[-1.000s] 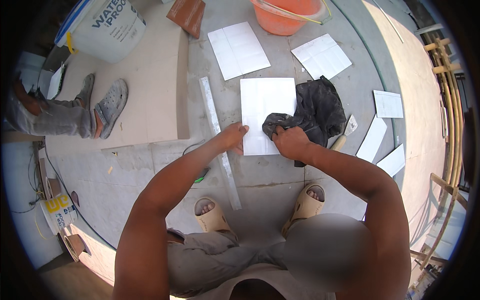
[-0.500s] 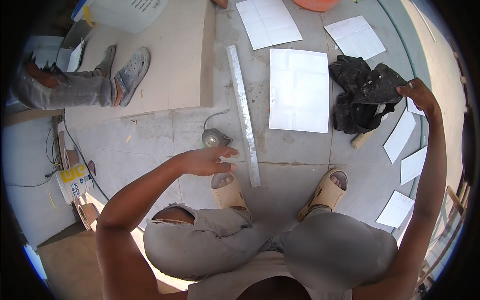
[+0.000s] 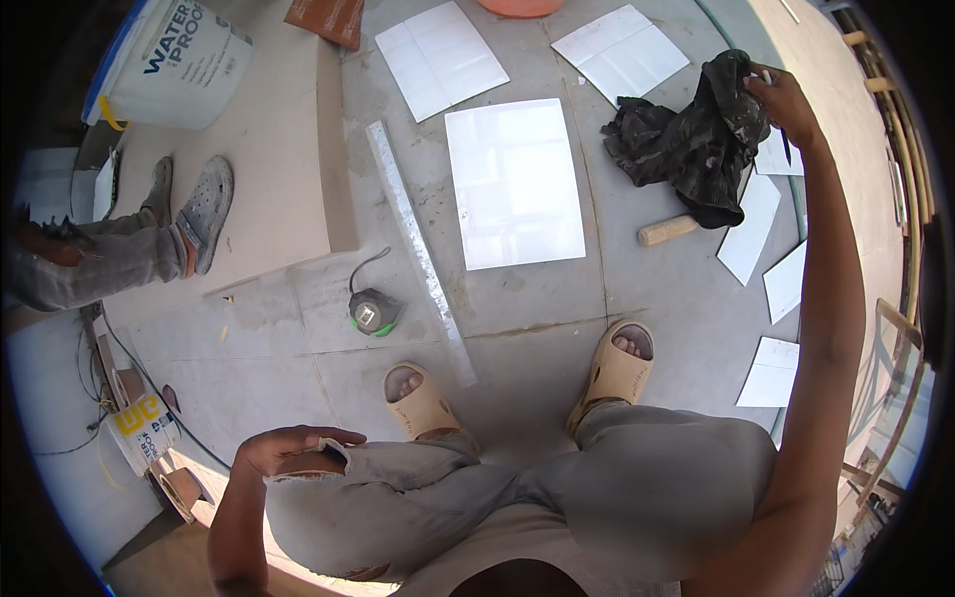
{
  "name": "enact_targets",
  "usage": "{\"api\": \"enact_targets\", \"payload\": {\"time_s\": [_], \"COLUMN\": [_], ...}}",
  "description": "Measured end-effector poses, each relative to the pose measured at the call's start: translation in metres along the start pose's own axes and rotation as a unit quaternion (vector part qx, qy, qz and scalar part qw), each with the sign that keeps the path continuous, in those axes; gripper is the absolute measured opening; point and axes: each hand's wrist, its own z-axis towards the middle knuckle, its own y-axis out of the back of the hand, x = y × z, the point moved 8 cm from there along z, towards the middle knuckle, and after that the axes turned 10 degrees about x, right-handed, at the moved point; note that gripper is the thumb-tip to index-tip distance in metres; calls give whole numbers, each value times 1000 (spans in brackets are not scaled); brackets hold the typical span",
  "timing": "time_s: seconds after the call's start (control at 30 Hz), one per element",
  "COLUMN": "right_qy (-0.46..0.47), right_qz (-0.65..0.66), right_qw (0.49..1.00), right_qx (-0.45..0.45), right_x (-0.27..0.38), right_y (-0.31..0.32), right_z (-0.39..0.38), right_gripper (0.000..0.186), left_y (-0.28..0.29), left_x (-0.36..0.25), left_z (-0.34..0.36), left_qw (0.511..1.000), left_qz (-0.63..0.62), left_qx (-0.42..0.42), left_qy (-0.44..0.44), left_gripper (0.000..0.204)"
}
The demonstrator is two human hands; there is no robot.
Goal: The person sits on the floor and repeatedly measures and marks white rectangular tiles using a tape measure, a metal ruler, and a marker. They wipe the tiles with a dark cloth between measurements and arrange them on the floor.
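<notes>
My right hand (image 3: 781, 104) grips a dirty black cloth (image 3: 686, 139) at the upper right, lifting part of it while the rest hangs crumpled. Beneath it lies a tool with a wooden handle (image 3: 665, 229), its far end hidden. My left hand (image 3: 298, 443) rests on my left knee at the ripped trousers, fingers extended and holding nothing. A white tile (image 3: 514, 184) lies in front of me on the grey floor (image 3: 517, 318), with a long metal bar (image 3: 413, 239) to its left and a tape measure (image 3: 373, 311) beside the bar.
Another person's legs (image 3: 119, 259) in grey clogs are on a raised step (image 3: 288, 179) at the left, near a white bucket (image 3: 169, 70). More white tiles (image 3: 438, 55) lie around, several at the right. An orange basin (image 3: 519, 5) is at the top, bamboo poles (image 3: 905, 149) along the right.
My right hand has moved the black cloth off the centre tile toward the upper right and raised it. My left hand has left the tile's edge and come down onto my knee.
</notes>
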Motion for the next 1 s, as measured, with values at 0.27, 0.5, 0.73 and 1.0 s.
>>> {"api": "enact_targets", "payload": {"time_s": [0.27,0.5,0.73,1.0], "right_qy": [27,140,84,192], "right_qz": [-153,-221,-203,84], "right_qw": [979,923,879,831], "right_qx": [132,282,422,515], "right_x": [108,92,107,141], "right_y": [-81,-167,-221,-309], "right_z": [-76,-137,-172,-216], "right_gripper": [38,25,34,38], "left_y": [38,64,85,7], "left_x": [-165,-164,-168,-147], "left_z": [81,155,154,168], "left_qw": [871,457,522,922], "left_qz": [439,771,767,387], "left_qx": [-219,-433,-371,8], "left_qy": [-34,97,36,29], "left_gripper": [104,94,74,65]}}
